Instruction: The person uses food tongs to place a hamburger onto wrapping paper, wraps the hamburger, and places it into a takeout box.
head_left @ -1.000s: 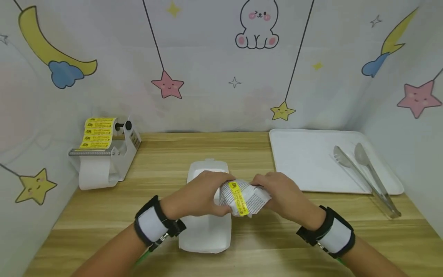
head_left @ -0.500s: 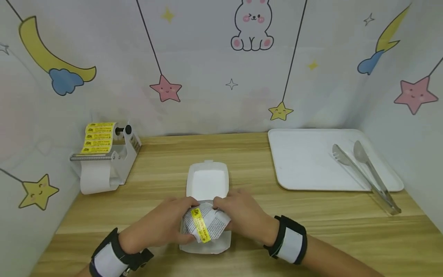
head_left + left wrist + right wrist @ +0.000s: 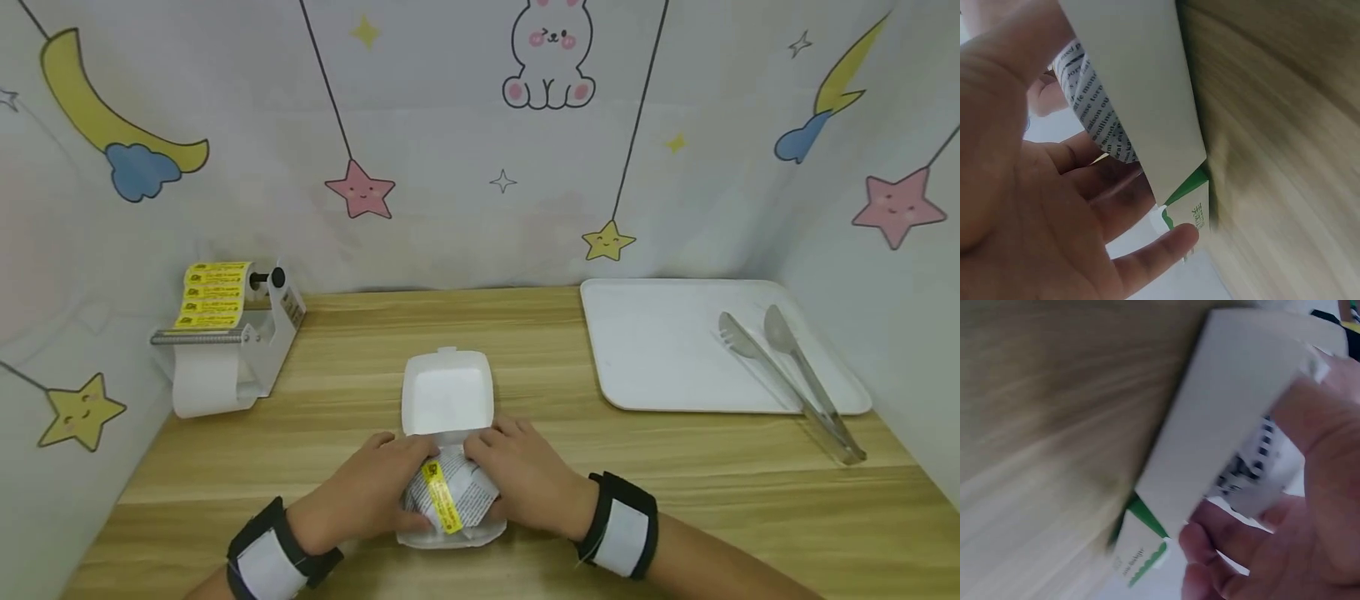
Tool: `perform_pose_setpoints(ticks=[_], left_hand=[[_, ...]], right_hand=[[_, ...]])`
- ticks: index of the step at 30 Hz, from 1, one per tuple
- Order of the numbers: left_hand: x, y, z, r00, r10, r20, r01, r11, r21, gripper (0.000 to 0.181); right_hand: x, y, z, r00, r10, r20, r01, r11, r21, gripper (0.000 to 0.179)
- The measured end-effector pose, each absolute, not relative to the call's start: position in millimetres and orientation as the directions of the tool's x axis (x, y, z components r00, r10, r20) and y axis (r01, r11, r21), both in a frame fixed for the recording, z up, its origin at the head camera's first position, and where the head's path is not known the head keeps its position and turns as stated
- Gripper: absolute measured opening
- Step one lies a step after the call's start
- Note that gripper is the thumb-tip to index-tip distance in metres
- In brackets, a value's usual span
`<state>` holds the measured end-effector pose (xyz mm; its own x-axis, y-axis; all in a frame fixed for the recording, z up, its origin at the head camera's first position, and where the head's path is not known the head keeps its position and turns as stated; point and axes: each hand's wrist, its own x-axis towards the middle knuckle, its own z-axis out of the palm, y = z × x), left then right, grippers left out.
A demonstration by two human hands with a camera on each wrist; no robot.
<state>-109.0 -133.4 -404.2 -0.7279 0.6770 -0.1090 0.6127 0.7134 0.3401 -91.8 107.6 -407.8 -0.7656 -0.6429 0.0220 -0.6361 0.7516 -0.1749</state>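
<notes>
A hinged takeaway box (image 3: pixel 447 392) lies open on the table, its lid folded back away from me. Down in its near half sits a round package (image 3: pixel 463 490) wrapped in printed paper, with a yellow label strip across it. My left hand (image 3: pixel 356 498) holds the package's left side, fingers at the far edge and thumb at the near one. From the right, my right hand (image 3: pixel 531 483) grips it the same way. In the left wrist view the wrapping (image 3: pixel 1094 109) shows above the box wall (image 3: pixel 1141 94). Green trim marks the hinge side (image 3: pixel 1144 515) in the right wrist view.
A label dispenser (image 3: pixel 262 358) with a roll of yellow labels (image 3: pixel 213 296) stands at the back left. At the back right lies a white tray (image 3: pixel 652 358); metal tongs (image 3: pixel 813 392) rest across it, their handle end over its front edge. A patterned cloth (image 3: pixel 450 108) closes off the back.
Both hands have carried the wrapped package left and toward me, from beside the box down into its near half. Over the last half second it has sunk slightly lower, still held.
</notes>
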Motion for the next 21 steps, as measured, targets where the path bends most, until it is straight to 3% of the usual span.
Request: perform_pose_setpoints(ticks=[5,12,21], left_hand=[[-107.6,-132.5,-403.0,-0.734,0.671,-0.102,0.617,0.722,0.313,0.075],[-107.6,-131.9,-401.8,-0.738,0.668,-0.097,0.612,0.723,0.321,0.075],[-106.8,-131.2,-401.6,-0.739,0.667,-0.088,0.613,0.721,0.323,0.075]], right_hand=[[-94.3,115.9,-388.5,-0.741,-0.668,-0.07,-0.626,0.725,-0.287,0.082],[-98.2,121.8,-387.7,-0.773,-0.634,0.031,-0.591,0.701,-0.399,0.035],[-98.4,121.3,-387.3,-0.776,-0.63,0.035,-0.598,0.717,-0.359,0.016]])
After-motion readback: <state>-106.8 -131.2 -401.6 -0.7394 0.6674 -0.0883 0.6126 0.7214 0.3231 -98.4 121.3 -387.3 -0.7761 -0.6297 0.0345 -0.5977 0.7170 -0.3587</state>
